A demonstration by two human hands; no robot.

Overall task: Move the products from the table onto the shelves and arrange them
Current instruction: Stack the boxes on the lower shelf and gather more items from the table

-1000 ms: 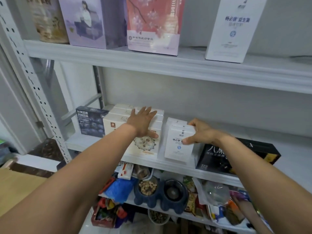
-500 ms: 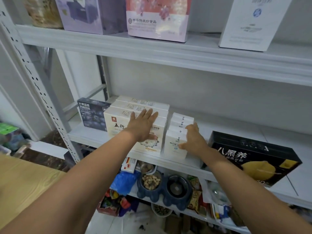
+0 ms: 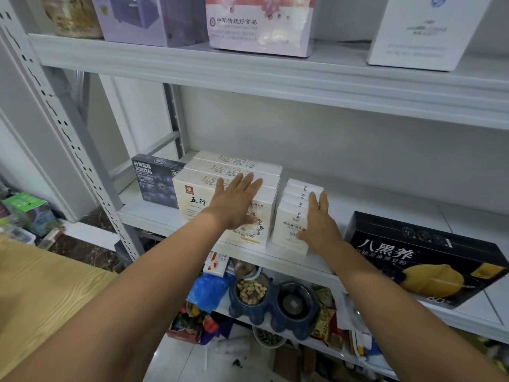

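Note:
On the middle shelf (image 3: 154, 216) stand three cream boxes (image 3: 192, 205) in a row front to back. My left hand (image 3: 234, 202) lies flat with straight fingers over the top and face of the front one. Right beside them is a row of small white boxes (image 3: 289, 227). My right hand (image 3: 319, 224) presses flat against the right side of that row, fingers straight, thumb at the front box. A dark blue box (image 3: 154, 180) stands left of the cream boxes. A large black box (image 3: 413, 255) lies flat to the right.
The upper shelf (image 3: 248, 75) carries a purple box (image 3: 143, 20), a pink carton (image 3: 259, 26) and a white box (image 3: 421, 31). The lower shelf holds a blue double pet bowl (image 3: 272, 304) and snack packets. A wooden table (image 3: 41, 293) is at lower left.
My right hand let go of the front small white box and now lies flat along the row's right side. The left hand stayed on the cream boxes. The view tilted downward.

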